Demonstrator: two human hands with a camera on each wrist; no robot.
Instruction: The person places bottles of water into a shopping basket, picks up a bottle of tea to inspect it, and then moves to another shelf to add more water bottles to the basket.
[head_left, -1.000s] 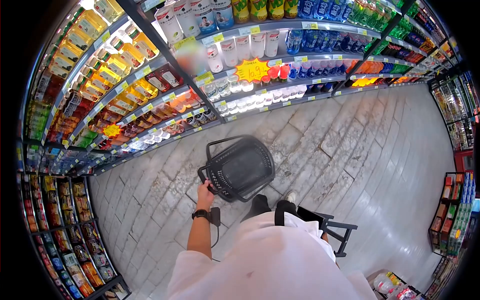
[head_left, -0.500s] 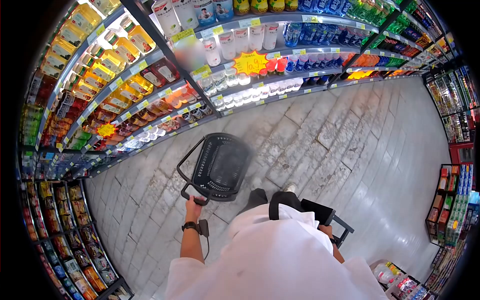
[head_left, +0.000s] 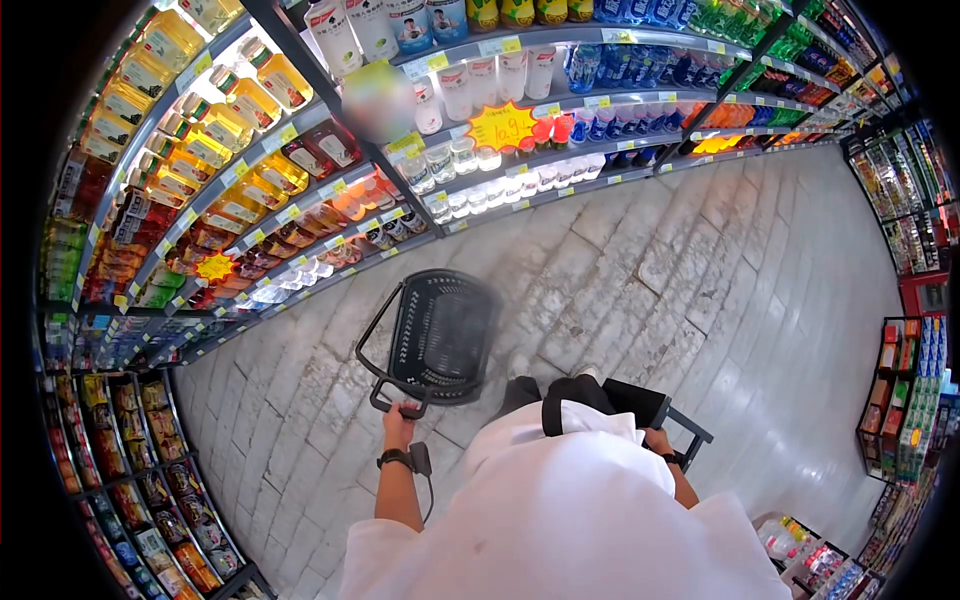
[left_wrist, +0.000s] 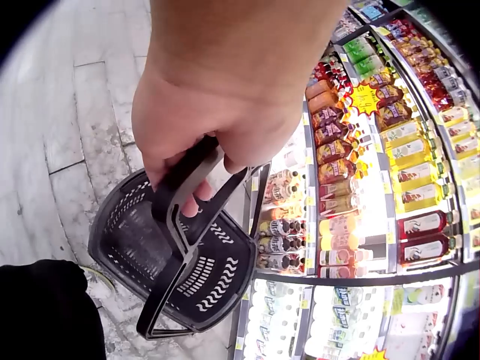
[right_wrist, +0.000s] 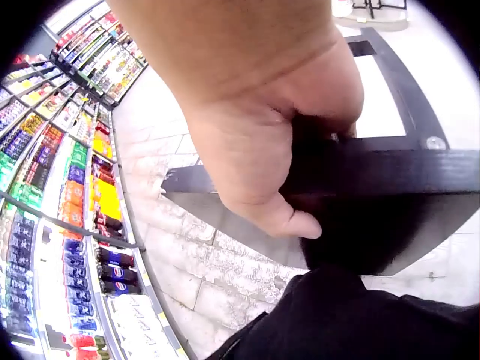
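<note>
A dark grey plastic shopping basket [head_left: 445, 330] with slotted sides hangs low over the floor at the front left in the head view. My left hand [head_left: 398, 430] grips its handle [left_wrist: 174, 217], fingers curled round the bar. The basket tilts, its inside partly facing up, and a second hoop of the handle lies over the rim. At my right side, my right hand [head_left: 657, 442] holds a black stool-like frame [right_wrist: 405, 172] by its edge bar. In the right wrist view the thumb lies over the near side, and the other fingers are mostly hidden behind the bar.
Tall shelves of bottled drinks [head_left: 480, 125] curve along the front and left. Packaged goods [head_left: 165, 480] fill a rack at the lower left, and another rack [head_left: 905, 400] stands at the right. Grey stone tiles [head_left: 640, 270] cover the floor; my shoes stand just right of the basket.
The basket has swung left and turned, and my left hand has come back closer to my body. My right hand and more of the black frame have come into the head view.
</note>
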